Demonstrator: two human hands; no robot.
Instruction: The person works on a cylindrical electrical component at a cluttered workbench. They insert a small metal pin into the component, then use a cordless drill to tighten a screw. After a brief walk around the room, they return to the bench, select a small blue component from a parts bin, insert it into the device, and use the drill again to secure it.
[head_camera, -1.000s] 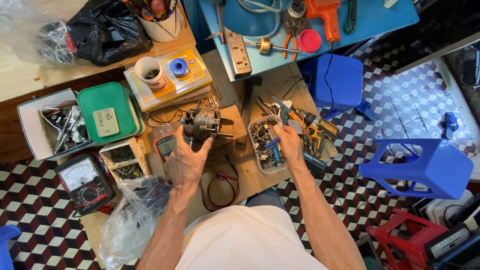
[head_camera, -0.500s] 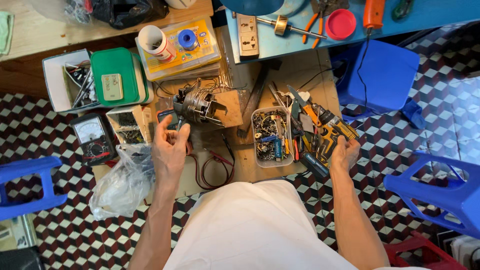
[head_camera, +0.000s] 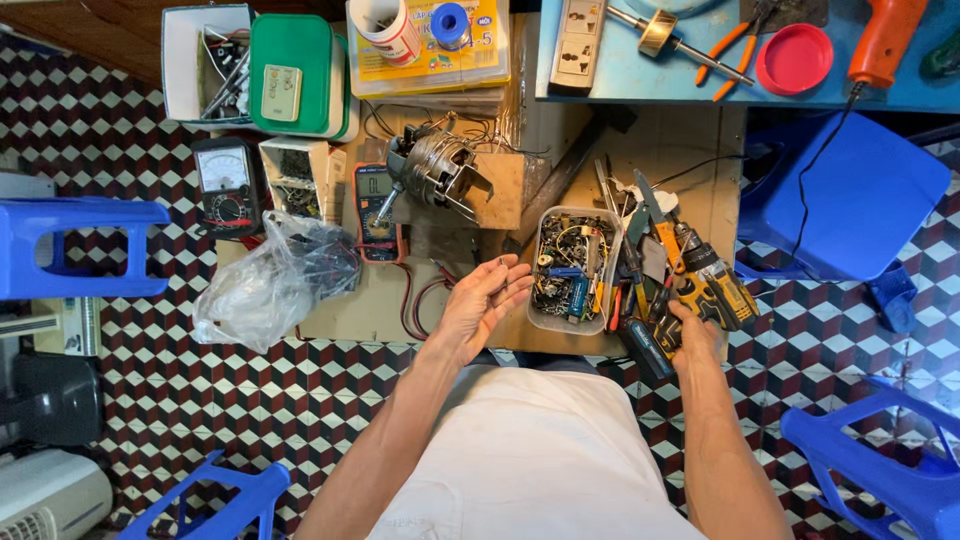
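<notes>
The left hand (head_camera: 478, 305) cups a small screw-like part, fingers loosely curled; the right hand (head_camera: 690, 335) grips the yellow cordless drill (head_camera: 705, 285) beside the parts tray (head_camera: 573, 268). Lifting the drill looks like the step in hand; next calls for steady alignment.

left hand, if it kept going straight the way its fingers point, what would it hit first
The left hand has its fingers aimed up and to the right, so it would probably meet the clear plastic tray of small parts first. Height above the board is hard to judge, so it might pass over the rim.

Motor (head_camera: 440, 170) behind parts tray (head_camera: 572, 268); drill (head_camera: 700, 290) right of tray, meter (head_camera: 376, 215) left of motor
</notes>
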